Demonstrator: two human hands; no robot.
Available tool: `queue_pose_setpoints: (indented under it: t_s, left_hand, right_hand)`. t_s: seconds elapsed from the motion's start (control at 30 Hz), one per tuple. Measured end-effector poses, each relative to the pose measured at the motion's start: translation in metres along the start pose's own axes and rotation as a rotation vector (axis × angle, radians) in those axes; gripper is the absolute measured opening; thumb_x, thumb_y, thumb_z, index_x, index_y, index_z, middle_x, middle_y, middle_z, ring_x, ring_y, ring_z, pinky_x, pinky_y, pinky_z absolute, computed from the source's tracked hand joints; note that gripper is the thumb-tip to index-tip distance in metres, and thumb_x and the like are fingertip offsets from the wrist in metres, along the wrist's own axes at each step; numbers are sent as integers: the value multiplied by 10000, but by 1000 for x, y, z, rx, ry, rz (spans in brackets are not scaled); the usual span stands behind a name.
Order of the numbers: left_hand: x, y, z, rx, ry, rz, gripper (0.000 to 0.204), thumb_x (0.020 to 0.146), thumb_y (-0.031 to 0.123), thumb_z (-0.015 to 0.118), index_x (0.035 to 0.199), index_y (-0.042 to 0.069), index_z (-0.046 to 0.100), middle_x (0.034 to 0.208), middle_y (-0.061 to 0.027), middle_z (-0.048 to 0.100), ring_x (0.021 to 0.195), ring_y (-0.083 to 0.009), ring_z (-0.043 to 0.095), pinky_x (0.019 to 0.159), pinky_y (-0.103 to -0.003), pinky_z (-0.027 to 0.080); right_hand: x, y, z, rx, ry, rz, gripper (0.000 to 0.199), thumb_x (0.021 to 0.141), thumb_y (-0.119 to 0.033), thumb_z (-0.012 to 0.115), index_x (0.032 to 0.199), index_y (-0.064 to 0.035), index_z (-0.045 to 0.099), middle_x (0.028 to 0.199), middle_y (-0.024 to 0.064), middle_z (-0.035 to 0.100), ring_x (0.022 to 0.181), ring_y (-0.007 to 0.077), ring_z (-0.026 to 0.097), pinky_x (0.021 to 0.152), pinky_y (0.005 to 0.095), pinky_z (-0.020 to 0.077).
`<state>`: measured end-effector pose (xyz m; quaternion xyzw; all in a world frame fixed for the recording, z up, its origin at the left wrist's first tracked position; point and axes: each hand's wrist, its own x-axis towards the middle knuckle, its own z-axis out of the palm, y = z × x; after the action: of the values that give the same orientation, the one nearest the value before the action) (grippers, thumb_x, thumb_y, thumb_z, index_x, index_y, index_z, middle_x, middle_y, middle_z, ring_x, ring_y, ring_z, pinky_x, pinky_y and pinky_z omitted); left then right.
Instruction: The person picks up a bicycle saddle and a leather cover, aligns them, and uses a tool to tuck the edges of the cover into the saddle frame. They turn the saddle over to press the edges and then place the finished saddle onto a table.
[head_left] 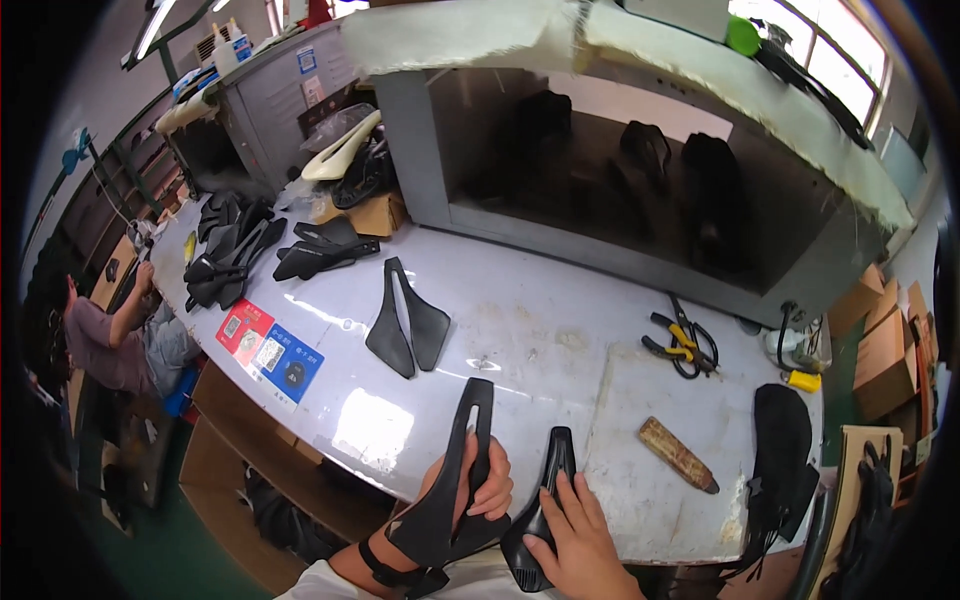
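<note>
A grey workbench (pixel 520 330) with a scuffed, glossy top carries the goods. A black bicycle saddle shell (pixel 405 320) with a long centre slot lies near its middle, upside unclear. Toward the far left corner sits a heap of black saddle shells (pixel 228 255), with two more (pixel 325 250) just beside it and a cardboard box (pixel 375 213) behind them. Red and blue cards (pixel 270 352) lie flat at the left edge. On the right side lie pliers with yellow grips (pixel 683 345), a worn wooden-looking block (pixel 678 455), a small yellow object (pixel 803 381) and a black padded saddle (pixel 782 440) at the right edge.
</note>
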<state>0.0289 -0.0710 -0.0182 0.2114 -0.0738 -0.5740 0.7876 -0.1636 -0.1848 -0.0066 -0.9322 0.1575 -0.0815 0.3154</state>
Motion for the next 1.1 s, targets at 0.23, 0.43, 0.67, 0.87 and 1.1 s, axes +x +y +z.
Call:
queue_pose_setpoints:
  t_s: [0.23,0.43,0.67,0.87,1.1]
  left_hand:
    - [5,-16,94,1750,87,579,572,943,33,671,1464,-80,466,974,-172,690,695,-218,682,560,-307,536]
    - [0,-38,119,1823,90,740,326,1107,248,514,1269,-20,607,954,-105,684,738,-199,621,753,-331,510]
    - [13,-25,101,1689,-73,600,561,941,0,664,1464,-94,484,820,-163,619,600,-272,599,531,-373,484]
    - [14,-20,100,1572,-28,627,391,932,30,665,1314,-51,641,744,-98,665,604,-131,617,561,-296,485]
    - [-10,-19,93,1315,-85,501,579,932,60,722,1462,-44,514,815,-137,665,637,-208,677,600,-292,529]
  right_hand:
    - [-10,-23,-37,1107,360,47,540,1053,-47,547,1549,69,369,1432,336,519,1192,402,634,988,392,510]
    - [9,-19,-55,385,512,-106,525,1064,-58,522,1540,106,375,1207,287,614,979,377,654,840,389,538]
    - [6,-20,-61,432,537,-208,496,1052,-75,565,1503,99,456,989,227,644,763,307,635,664,374,515]
    - [8,-19,-63,399,587,-219,487,1044,-76,581,1487,97,475,1015,237,680,795,297,685,680,345,539]
    - [8,-18,-74,542,458,-102,460,1025,-86,616,1449,69,528,1037,221,699,804,295,711,685,344,566]
